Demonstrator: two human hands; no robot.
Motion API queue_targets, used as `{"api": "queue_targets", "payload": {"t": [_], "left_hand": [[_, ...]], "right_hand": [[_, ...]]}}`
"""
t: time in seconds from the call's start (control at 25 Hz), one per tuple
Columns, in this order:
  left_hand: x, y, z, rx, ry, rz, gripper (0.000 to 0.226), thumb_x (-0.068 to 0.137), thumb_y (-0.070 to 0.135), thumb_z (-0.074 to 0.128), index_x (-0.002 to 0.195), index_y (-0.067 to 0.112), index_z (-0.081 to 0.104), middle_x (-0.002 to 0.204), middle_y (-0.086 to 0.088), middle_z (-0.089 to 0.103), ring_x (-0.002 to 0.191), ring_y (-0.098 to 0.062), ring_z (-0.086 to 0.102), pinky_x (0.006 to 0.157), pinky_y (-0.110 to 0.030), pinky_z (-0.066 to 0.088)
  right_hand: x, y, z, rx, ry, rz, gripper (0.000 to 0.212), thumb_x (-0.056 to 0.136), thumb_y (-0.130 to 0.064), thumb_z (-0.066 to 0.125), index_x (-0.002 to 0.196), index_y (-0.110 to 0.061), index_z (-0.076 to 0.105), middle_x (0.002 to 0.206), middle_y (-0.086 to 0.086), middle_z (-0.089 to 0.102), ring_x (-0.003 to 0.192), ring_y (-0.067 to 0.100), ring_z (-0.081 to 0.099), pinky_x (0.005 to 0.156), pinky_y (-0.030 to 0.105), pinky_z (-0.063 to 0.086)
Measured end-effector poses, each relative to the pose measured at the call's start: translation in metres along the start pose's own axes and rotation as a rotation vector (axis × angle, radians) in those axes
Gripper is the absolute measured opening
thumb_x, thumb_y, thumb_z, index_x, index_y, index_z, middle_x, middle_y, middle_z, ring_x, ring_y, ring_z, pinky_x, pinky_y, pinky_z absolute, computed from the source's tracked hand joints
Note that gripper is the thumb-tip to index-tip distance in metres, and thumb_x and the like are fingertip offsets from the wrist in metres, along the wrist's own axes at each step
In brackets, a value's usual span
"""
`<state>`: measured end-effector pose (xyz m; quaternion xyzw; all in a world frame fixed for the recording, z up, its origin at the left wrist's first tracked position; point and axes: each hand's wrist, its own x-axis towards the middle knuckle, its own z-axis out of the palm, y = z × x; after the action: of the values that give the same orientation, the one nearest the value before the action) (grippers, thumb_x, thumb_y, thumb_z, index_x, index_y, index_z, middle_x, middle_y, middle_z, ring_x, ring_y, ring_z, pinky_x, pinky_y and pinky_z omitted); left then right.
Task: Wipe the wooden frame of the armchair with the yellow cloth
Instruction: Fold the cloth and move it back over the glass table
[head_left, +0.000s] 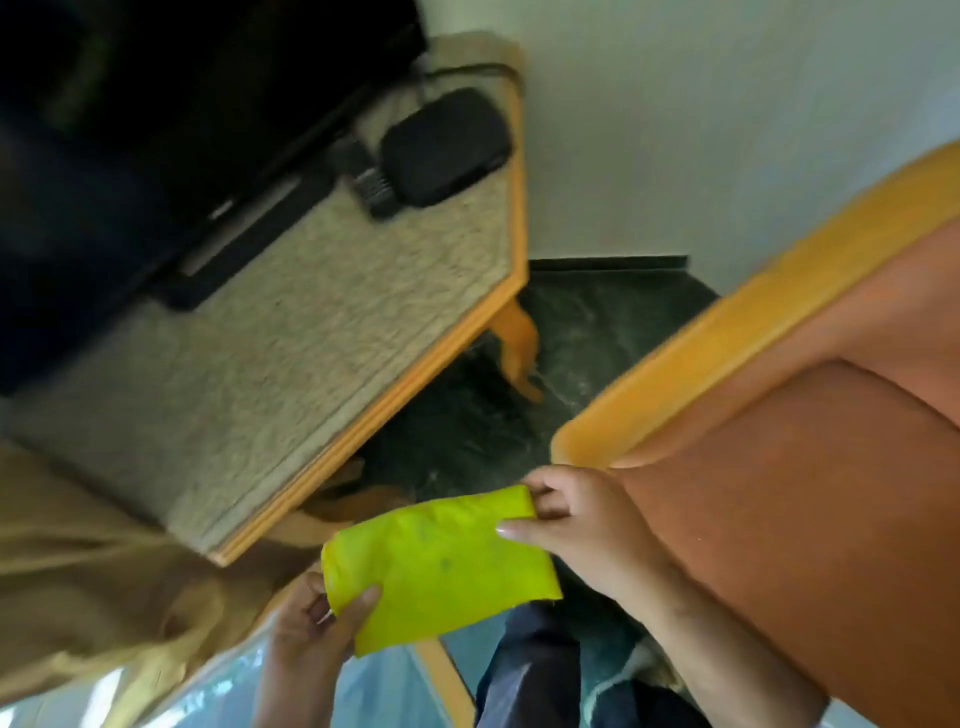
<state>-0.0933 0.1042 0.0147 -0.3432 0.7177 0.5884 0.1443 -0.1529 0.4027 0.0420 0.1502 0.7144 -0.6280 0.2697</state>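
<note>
A folded yellow cloth (439, 564) is stretched between both of my hands in the lower middle of the view. My left hand (311, 631) pinches its lower left corner. My right hand (574, 517) grips its upper right edge. The armchair fills the right side, with a light wooden armrest (737, 338) running diagonally and orange-brown upholstery (810, 509) beside it. The cloth is just below the front end of that armrest and apart from it. The picture is blurred and tilted.
A wooden-edged table with a speckled top (322, 364) stands at left, carrying a dark television (156, 130), a black box (444, 145) and a remote (371, 184). Dark floor (587, 332) lies between table and chair. Beige fabric (93, 582) hangs at lower left.
</note>
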Motion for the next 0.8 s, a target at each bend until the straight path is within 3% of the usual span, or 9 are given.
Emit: {"api": "queue_targets", "payload": {"t": [0.08, 0.16, 0.24, 0.32, 0.4, 0.48, 0.6, 0.64, 0.8], "left_hand": [[-0.002, -0.026, -0.039, -0.058, 0.124, 0.007, 0.016, 0.085, -0.006, 0.075, 0.086, 0.009, 0.068, 0.093, -0.027, 0.077, 0.083, -0.025, 0.067, 0.070, -0.035, 0.059], [-0.003, -0.050, -0.066, -0.085, 0.220, 0.017, 0.014, 0.085, 0.001, 0.077, 0.087, 0.015, 0.074, 0.087, -0.017, 0.075, 0.085, -0.024, 0.063, 0.077, -0.039, 0.054], [-0.001, -0.072, -0.086, -0.080, 0.319, 0.011, 0.009, 0.086, 0.009, 0.079, 0.083, 0.015, 0.073, 0.078, -0.011, 0.070, 0.081, -0.023, 0.060, 0.079, -0.038, 0.049], [0.009, -0.095, -0.101, 0.006, 0.474, 0.008, 0.012, 0.085, 0.021, 0.083, 0.082, 0.016, 0.072, 0.067, 0.004, 0.069, 0.071, -0.022, 0.059, 0.067, -0.031, 0.048], [0.023, -0.120, -0.113, 0.087, 0.630, -0.028, 0.014, 0.082, 0.032, 0.084, 0.083, 0.021, 0.075, 0.067, 0.004, 0.074, 0.070, -0.021, 0.065, 0.071, -0.036, 0.054], [0.044, -0.145, -0.120, 0.127, 0.709, -0.083, 0.021, 0.080, 0.036, 0.084, 0.089, 0.017, 0.079, 0.077, -0.005, 0.079, 0.079, -0.027, 0.074, 0.081, -0.044, 0.059], [0.078, -0.185, -0.123, 0.188, 0.775, -0.168, 0.028, 0.079, 0.034, 0.086, 0.095, 0.012, 0.082, 0.088, -0.013, 0.082, 0.088, -0.031, 0.076, 0.078, -0.034, 0.051], [0.090, -0.197, -0.123, 0.199, 0.784, -0.188, 0.028, 0.078, 0.034, 0.086, 0.094, 0.011, 0.082, 0.088, -0.013, 0.082, 0.087, -0.032, 0.076, 0.075, -0.032, 0.048], [0.134, -0.229, -0.121, 0.329, 0.730, -0.189, 0.029, 0.080, 0.034, 0.085, 0.094, 0.010, 0.080, 0.091, -0.015, 0.082, 0.088, -0.035, 0.075, 0.079, -0.037, 0.054]], "right_hand": [[0.022, -0.002, 0.051, -0.089, -0.073, -0.008, 0.022, 0.075, -0.011, 0.092, 0.089, -0.009, 0.074, 0.086, 0.012, 0.084, 0.082, 0.023, 0.081, 0.074, 0.042, 0.063], [0.040, 0.004, 0.094, -0.167, -0.128, -0.018, 0.022, 0.075, -0.012, 0.092, 0.085, -0.005, 0.073, 0.082, 0.014, 0.083, 0.078, 0.024, 0.080, 0.068, 0.038, 0.061], [0.057, 0.013, 0.132, -0.206, -0.185, 0.007, 0.018, 0.079, -0.010, 0.089, 0.081, -0.009, 0.071, 0.086, 0.017, 0.083, 0.075, 0.022, 0.077, 0.067, 0.033, 0.057], [0.076, 0.027, 0.168, -0.186, -0.264, 0.095, 0.016, 0.088, -0.004, 0.080, 0.083, -0.015, 0.069, 0.094, 0.017, 0.080, 0.081, 0.021, 0.073, 0.071, 0.032, 0.057], [0.095, 0.050, 0.203, -0.204, -0.328, 0.181, 0.024, 0.094, 0.001, 0.070, 0.081, -0.019, 0.066, 0.097, 0.015, 0.075, 0.085, 0.023, 0.069, 0.069, 0.033, 0.056], [0.115, 0.074, 0.235, -0.268, -0.322, 0.196, 0.028, 0.094, 0.002, 0.069, 0.077, -0.021, 0.064, 0.094, 0.014, 0.072, 0.084, 0.026, 0.068, 0.070, 0.037, 0.056], [0.145, 0.106, 0.273, -0.438, -0.230, 0.171, 0.013, 0.089, -0.007, 0.077, 0.080, -0.016, 0.073, 0.098, 0.018, 0.079, 0.092, 0.035, 0.075, 0.086, 0.050, 0.061], [0.156, 0.118, 0.284, -0.522, -0.202, 0.137, 0.003, 0.087, -0.012, 0.080, 0.086, -0.012, 0.077, 0.100, 0.017, 0.081, 0.095, 0.035, 0.076, 0.088, 0.048, 0.062], [0.187, 0.153, 0.307, -0.753, -0.076, 0.081, 0.018, 0.082, -0.023, 0.084, 0.089, -0.007, 0.079, 0.094, 0.015, 0.082, 0.093, 0.033, 0.075, 0.081, 0.039, 0.062]]}}
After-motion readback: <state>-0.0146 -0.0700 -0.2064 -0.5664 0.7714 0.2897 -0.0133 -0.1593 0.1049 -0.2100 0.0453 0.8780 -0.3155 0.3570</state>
